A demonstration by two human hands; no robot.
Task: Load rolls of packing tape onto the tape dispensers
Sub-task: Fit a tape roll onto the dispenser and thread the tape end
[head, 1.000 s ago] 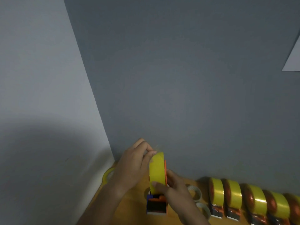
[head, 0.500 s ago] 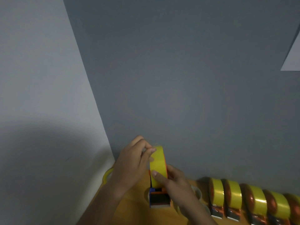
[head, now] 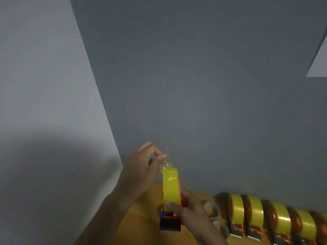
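Observation:
An orange tape dispenser [head: 170,223] stands upright on the wooden table [head: 141,227], with a yellow tape roll [head: 170,186] mounted on it. My right hand [head: 191,213] grips the dispenser and roll from the right, thumb on the roll's lower face. My left hand [head: 141,167] pinches the clear loose tape end [head: 165,161] just above the roll's top. To the right, several loaded dispensers [head: 254,214] with yellow rolls stand in a row along the wall.
Two empty white tape cores [head: 212,208] lie on the table between the held dispenser and the row. Grey walls meet in a corner at the left, close behind the table. A pale sheet [head: 320,64] hangs at the upper right.
My left hand has lifted off the roll's top and now pulls the tape's free end upward. The dispenser stayed in place in my right hand.

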